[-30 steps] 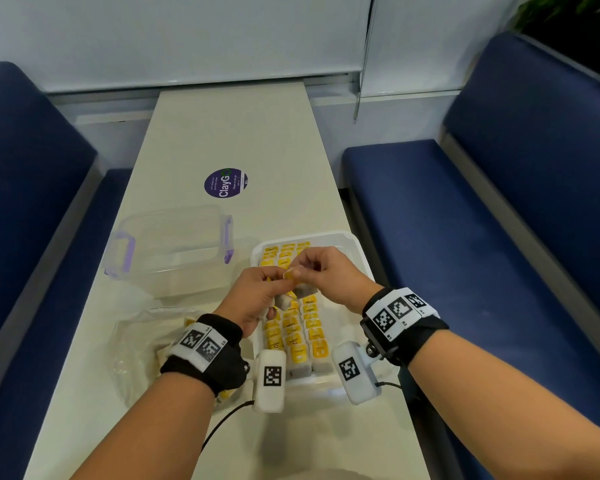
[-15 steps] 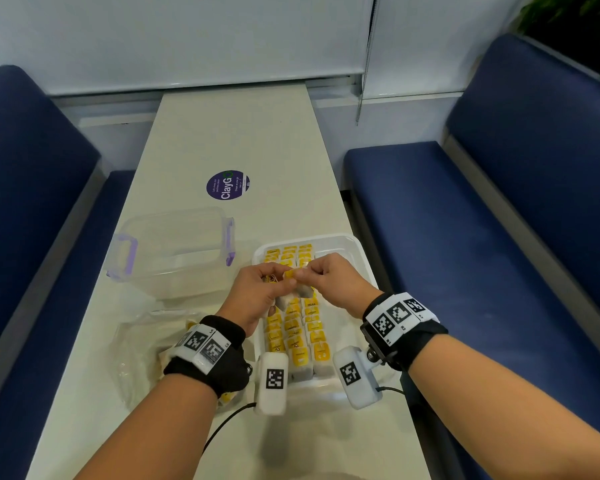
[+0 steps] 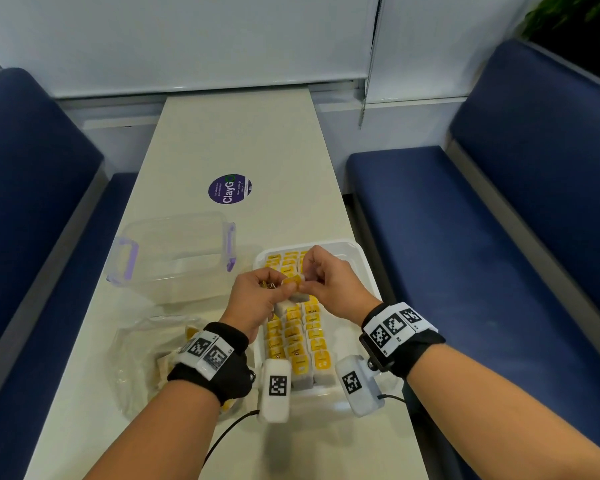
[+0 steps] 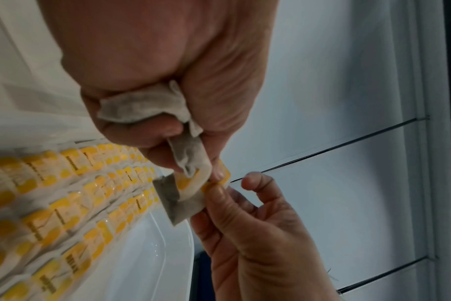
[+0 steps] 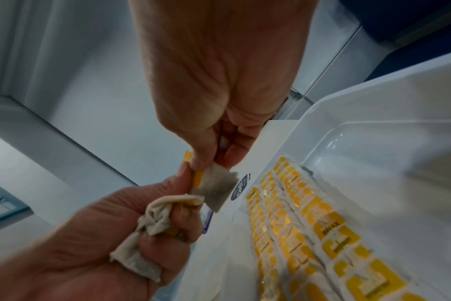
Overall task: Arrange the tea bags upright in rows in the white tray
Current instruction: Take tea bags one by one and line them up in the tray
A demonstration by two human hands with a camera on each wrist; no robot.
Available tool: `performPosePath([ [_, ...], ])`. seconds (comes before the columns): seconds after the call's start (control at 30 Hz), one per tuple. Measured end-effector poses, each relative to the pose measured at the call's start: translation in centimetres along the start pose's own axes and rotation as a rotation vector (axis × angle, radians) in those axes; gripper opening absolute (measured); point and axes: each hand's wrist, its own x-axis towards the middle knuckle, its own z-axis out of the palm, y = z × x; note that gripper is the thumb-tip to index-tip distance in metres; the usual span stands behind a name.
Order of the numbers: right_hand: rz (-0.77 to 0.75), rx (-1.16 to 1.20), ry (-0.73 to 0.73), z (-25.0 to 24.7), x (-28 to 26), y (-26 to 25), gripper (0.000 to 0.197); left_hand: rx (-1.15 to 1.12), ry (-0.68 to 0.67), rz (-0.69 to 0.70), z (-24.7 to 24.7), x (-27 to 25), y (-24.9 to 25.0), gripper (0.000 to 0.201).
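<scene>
A round purple sticker (image 3: 230,189) on the surface (image 3: 243,140) reads "ClayG" in large white letters; the smaller lines beside it are too small to read. In the tray (image 3: 361,268), 1 yellow tea bag tag (image 3: 312,311) reads "RELAX" in the head view, and the same word shows on a tag (image 5: 328,226) in the right wrist view. Print on the other tags is blurred. The wrist bands (image 3: 394,325) and camera housings (image 3: 277,385) carry black-and-white square code markers, with tiny illegible characters beside them.
</scene>
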Motion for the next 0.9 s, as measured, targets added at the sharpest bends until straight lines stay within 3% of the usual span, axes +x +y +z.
performPosePath([
  [0.17,0.034,-0.030,0.065,0.5,0.6,0.8,0.035,0.011,0.022,-0.016,0.1,0.7,0.0,0.010],
  [0.37,0.217,-0.077,0.267,0.0,2.9,3.2,0.012,-0.036,0.065,-0.112,-0.6,1.4,-0.5,0.016],
  [0.5,0.294,-0.203,0.318,-0.8,4.5,5.5,0.016,-0.088,0.074,-0.198,-1.6,1.4,-1.3,0.013],
  [0.77,0.350,-0.320,0.220,-0.5,6.7,7.8,0.015,-0.100,0.112,-0.207,-3.3,1.6,-1.9,0.013],
  [0.9,0.363,-0.306,0.264,-0.3,6.9,8.5,0.019,-0.099,0.109,-0.212,-3.2,1.7,-2.1,0.014],
])
